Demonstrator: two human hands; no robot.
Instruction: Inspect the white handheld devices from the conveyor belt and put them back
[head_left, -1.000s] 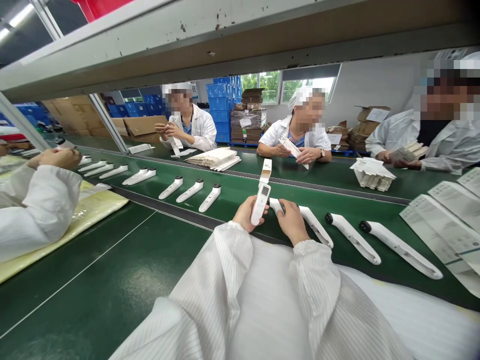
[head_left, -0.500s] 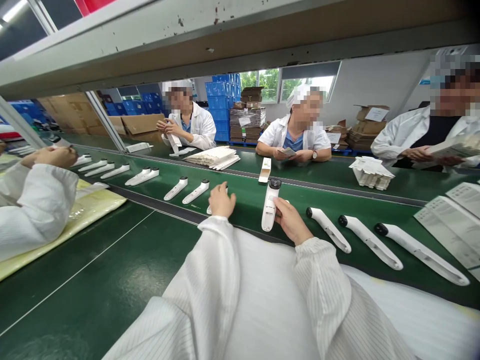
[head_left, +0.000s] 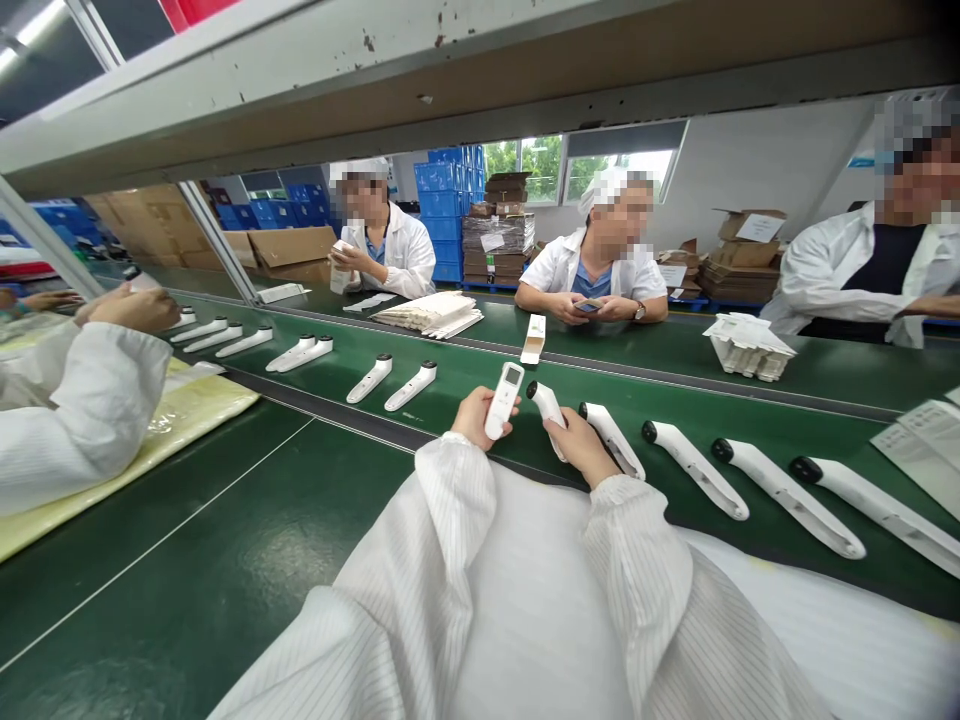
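My left hand (head_left: pixel 484 418) is shut on a white handheld thermometer (head_left: pixel 504 400), its small grey display facing up. My right hand (head_left: pixel 581 447) grips a second white thermometer (head_left: pixel 547 415) with a black tip pointing up and left. That hand also sits just beside a third thermometer (head_left: pixel 611 440) lying on the green conveyor belt (head_left: pixel 465 385). A small white carton (head_left: pixel 533 340) stands on the belt's far side, beyond both hands. Further thermometers lie in angled rows to the left (head_left: pixel 391 385) and right (head_left: pixel 750 485).
Co-workers in white coats and caps sit across the belt and at both sides, with a sleeve (head_left: pixel 75 420) on a yellow sheet at left. Printed leaflets (head_left: pixel 926 450) lie at far right. A grey shelf (head_left: pixel 375 90) runs overhead; cartons and blue crates stand behind.
The carton has left the thermometer and now stands alone on the belt. My left hand holds that thermometer, tilted to the right, and my right hand has taken another thermometer from the row.
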